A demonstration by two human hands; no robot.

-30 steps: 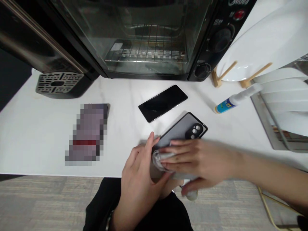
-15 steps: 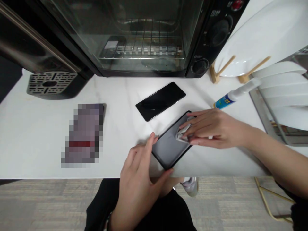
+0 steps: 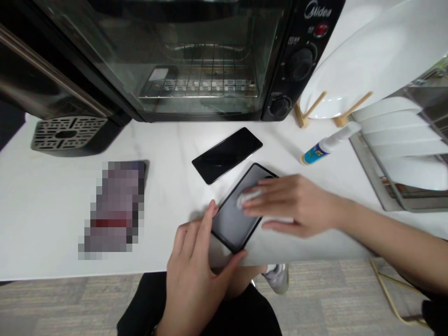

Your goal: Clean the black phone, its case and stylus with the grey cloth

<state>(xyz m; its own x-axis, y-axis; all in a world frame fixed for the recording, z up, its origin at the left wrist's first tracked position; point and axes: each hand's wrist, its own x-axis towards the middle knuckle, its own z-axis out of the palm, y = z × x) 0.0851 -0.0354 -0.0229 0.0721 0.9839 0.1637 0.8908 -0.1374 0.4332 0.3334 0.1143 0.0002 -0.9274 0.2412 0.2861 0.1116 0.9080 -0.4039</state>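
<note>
A phone case (image 3: 231,224) with a grey inside and black rim lies on the white counter near its front edge. My left hand (image 3: 196,263) grips the lower end of the case between thumb and fingers. Over the case's upper part, my right hand (image 3: 290,205) presses a crumpled white wipe (image 3: 247,198) against the grey inner face; the hand is blurred by motion. Just behind the case lies a black phone (image 3: 227,155), screen up. To the right stands a small spray bottle (image 3: 315,153) with a blue label and a whitish top.
At the back is a black toaster oven (image 3: 206,116). A machine with a slotted drip tray (image 3: 68,134) stands at the left, near a pixelated flat item (image 3: 114,205). On the right are a large white plate (image 3: 371,60) on a wooden stand and a dish rack (image 3: 392,198) with white dishes.
My right hand has moved the wipe down and left across the inside of the case. My left hand keeps its grip on the case. The whole view has shifted slightly.
</note>
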